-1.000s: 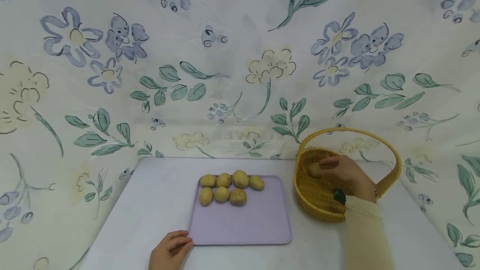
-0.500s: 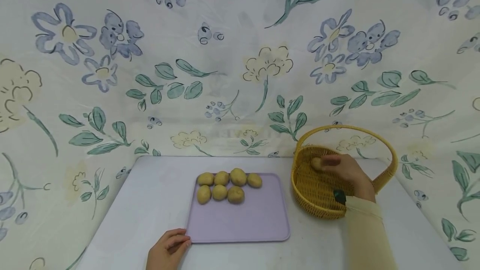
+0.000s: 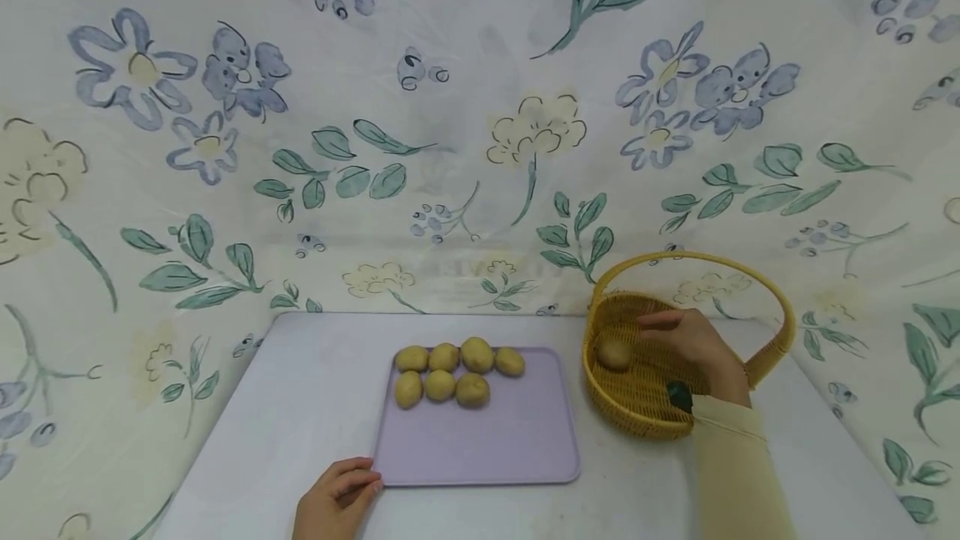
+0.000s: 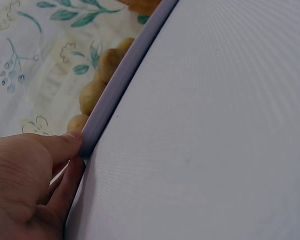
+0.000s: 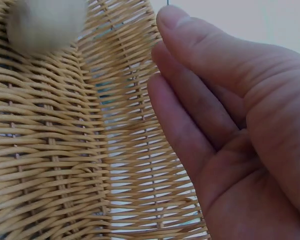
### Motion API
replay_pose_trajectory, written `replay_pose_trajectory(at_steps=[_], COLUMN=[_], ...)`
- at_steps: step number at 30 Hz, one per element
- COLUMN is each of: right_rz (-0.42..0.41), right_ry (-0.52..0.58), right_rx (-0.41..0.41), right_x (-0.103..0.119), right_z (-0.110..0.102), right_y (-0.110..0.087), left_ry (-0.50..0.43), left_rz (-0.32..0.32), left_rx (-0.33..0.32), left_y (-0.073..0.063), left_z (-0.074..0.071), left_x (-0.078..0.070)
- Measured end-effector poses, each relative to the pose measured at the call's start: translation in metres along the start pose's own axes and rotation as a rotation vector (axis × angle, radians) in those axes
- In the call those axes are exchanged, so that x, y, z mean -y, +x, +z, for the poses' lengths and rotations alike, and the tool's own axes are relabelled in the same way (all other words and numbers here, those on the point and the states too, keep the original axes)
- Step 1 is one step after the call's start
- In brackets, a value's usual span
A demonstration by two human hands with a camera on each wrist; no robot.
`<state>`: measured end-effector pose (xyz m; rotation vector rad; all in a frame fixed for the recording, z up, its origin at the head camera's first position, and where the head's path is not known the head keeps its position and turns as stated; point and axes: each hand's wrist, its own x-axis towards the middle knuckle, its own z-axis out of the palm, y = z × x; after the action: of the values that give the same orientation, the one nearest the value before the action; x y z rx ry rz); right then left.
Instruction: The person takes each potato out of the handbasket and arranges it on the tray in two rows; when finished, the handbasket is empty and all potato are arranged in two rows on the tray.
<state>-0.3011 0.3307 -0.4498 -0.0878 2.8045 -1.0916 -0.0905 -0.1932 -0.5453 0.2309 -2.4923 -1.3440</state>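
Note:
A potato (image 3: 615, 354) lies inside the wicker basket (image 3: 637, 411), toward its left wall. My right hand (image 3: 693, 348) hangs in the basket under the arched handle, apart from the potato. In the right wrist view its fingers are extended and hold nothing, while the potato (image 5: 46, 24) is a blur at the upper left. With thumb and fingers my left hand (image 3: 335, 502) holds the near left corner of a lilac tray (image 3: 517, 448); the left wrist view shows the thumb against its rim (image 4: 121, 77). Several potatoes (image 3: 440, 386) sit in two rows at the tray's far left.
A white table (image 3: 277, 407) bears the tray, with the basket to the tray's right. Behind the table hangs a floral cloth (image 3: 457, 115). The basket's tall handle (image 3: 697, 257) arches over the right hand. A dark wrist device (image 3: 679, 395) shows at the right cuff.
The right hand has let go of the potato, which has moved left and nearer within the basket. The left hand stays at the tray corner. The head view shifted slightly.

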Motion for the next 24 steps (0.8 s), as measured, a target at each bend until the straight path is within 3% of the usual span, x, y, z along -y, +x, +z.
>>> replay_pose_trajectory(at_steps=[7, 17, 24], right_rz=[-0.010, -0.119, -0.109], right_ry=[0.030, -0.024, -0.015], right_rx=[0.030, 0.089, 0.106], right_x=[-0.003, 0.000, -0.001], right_z=[0.006, 0.013, 0.017], right_y=[-0.001, 0.001, 0.004], left_ry=[0.012, 0.014, 0.007], left_rz=[-0.043, -0.036, -0.042], left_rx=[0.014, 0.011, 0.010], left_y=[0.002, 0.002, 0.002], left_z=[0.002, 0.000, -0.001], left_x=[0.001, -0.001, 0.000])
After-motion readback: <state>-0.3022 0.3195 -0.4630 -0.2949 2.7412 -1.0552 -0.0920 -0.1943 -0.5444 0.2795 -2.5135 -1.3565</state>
